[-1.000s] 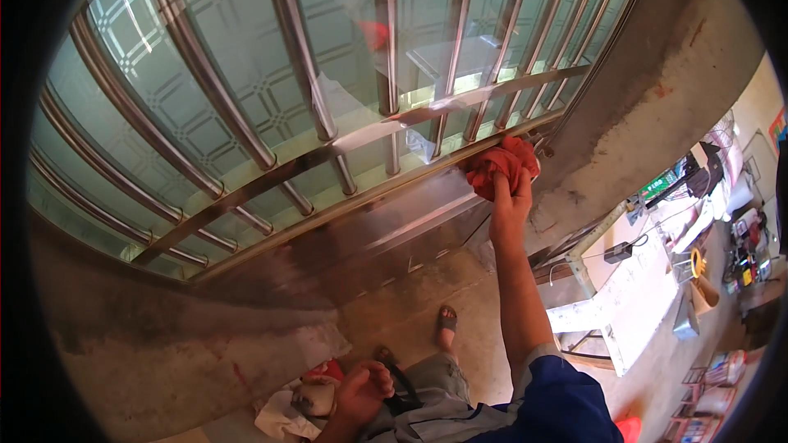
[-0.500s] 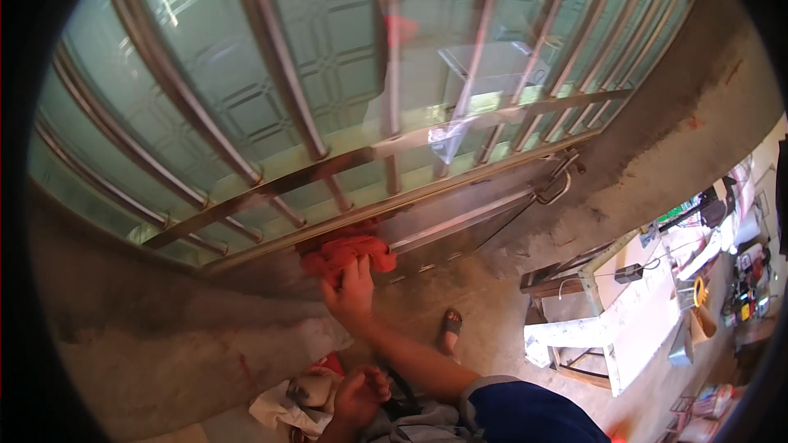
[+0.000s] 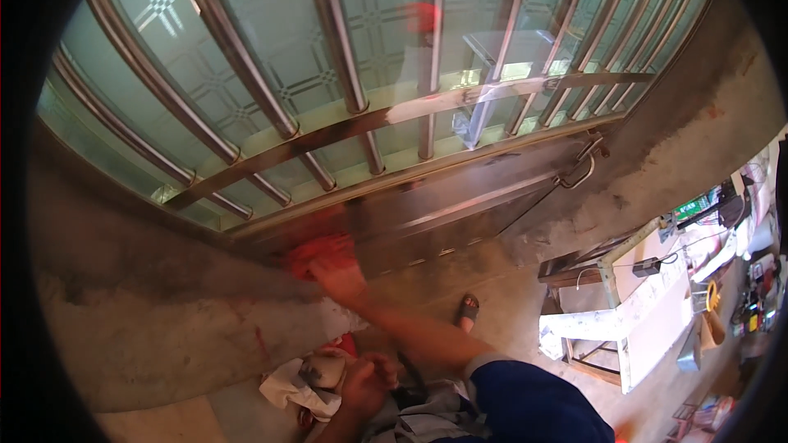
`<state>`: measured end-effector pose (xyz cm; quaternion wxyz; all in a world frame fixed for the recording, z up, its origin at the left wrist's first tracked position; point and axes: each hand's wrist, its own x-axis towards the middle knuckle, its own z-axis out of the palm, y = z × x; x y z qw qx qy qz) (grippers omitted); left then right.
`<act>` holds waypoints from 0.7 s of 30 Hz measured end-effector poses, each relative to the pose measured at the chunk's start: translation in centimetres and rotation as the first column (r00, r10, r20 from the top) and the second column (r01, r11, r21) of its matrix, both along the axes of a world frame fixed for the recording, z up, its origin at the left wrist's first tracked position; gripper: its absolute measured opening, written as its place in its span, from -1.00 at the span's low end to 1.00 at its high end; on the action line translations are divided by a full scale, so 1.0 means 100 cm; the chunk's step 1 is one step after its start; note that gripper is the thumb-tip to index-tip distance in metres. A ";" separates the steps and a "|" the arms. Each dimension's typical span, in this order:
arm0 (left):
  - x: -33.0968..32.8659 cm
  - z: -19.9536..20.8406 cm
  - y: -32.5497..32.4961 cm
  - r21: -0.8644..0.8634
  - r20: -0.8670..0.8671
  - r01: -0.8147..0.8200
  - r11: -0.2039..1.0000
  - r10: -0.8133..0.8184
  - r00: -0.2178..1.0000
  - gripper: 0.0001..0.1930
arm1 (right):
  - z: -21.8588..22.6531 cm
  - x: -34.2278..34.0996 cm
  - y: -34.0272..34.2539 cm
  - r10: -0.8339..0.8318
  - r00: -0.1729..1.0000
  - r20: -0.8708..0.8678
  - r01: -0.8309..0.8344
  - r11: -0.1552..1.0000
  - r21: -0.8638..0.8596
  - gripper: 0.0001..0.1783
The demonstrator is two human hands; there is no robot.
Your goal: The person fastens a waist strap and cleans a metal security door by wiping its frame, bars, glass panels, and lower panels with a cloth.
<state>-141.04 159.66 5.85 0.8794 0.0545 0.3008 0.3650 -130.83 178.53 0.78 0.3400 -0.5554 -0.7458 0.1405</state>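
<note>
A red cloth (image 3: pixel 318 251) is bunched under my right hand (image 3: pixel 336 276), whose arm in a blue sleeve reaches forward from the lower right. The hand presses the cloth to the shiny metal panel (image 3: pixel 460 201) below the window bars, at the panel's left part near the wall. Motion blurs the fingers and the cloth. Close to my body, my left hand (image 3: pixel 368 385) is raised with its fingers curled in, and nothing shows in it. Beside it, at lower left, lies a whitish cloth or bag (image 3: pixel 297 387) with a bit of red behind it.
Metal bars (image 3: pixel 332 29) stand before greenish patterned glass. A bent metal handle (image 3: pixel 581 172) sits at the panel's right end. Rough concrete wall (image 3: pixel 164 320) borders the left. A sandalled foot (image 3: pixel 467 312) is on the floor. On the right stands a worn white table (image 3: pixel 657 320) with clutter beyond.
My right hand has slid the red cloth leftward along the metal panel. My left hand stays curled near my body. The whole view has shifted a little.
</note>
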 end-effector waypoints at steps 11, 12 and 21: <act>0.016 0.000 0.002 -0.006 -0.035 -0.070 0.998 0.070 0.997 -0.73 | -0.031 0.256 -0.031 -0.598 0.802 -0.018 0.574 0.761 0.303 -0.70; 0.022 0.001 0.003 -0.011 -0.039 -0.070 0.997 0.070 0.997 -0.73 | -0.030 0.282 -0.032 -0.641 0.762 -0.093 0.626 0.692 0.360 -0.68; 0.084 -0.003 0.027 0.031 0.029 0.153 0.988 -0.154 0.988 -0.70 | -0.041 0.416 -0.047 -0.876 0.320 -0.360 0.891 0.408 -0.201 -0.56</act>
